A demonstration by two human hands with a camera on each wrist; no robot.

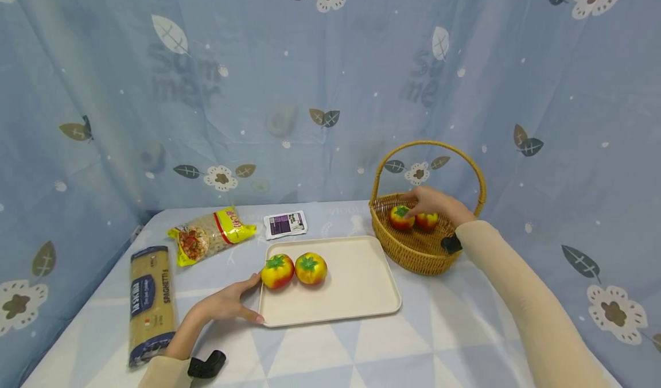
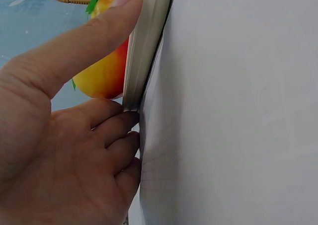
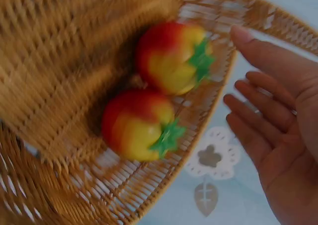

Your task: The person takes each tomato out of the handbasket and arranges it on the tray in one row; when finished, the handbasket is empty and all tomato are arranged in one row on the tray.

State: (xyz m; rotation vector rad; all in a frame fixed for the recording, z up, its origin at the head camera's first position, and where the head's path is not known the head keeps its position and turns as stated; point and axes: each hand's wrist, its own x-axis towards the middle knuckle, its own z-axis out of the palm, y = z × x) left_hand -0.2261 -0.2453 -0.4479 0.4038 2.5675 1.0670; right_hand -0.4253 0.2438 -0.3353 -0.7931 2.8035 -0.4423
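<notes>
My left hand (image 1: 227, 303) touches the left edge of a cream tray (image 1: 356, 296), thumb by its near corner. In the left wrist view its fingers (image 2: 121, 130) lie against the tray's end. Two red-and-yellow fruits with green leafy tops stand on the tray: a left fruit (image 1: 277, 272) beside my fingertips and a right fruit (image 1: 311, 269). My right hand (image 1: 432, 200) is over the wicker basket (image 1: 420, 260), fingers apart and holding nothing. Inside are two similar fruits, one (image 3: 174, 56) closer to the thumb and another (image 3: 139, 125) beside it.
At the left lie a spaghetti pack (image 1: 151, 305) and a yellow-ended food bag (image 1: 212, 236). A small purple-and-white packet (image 1: 286, 225) is behind the tray. The basket's tall handle (image 1: 428, 143) arches up behind my right hand. A patterned curtain (image 1: 330, 89) surrounds the table.
</notes>
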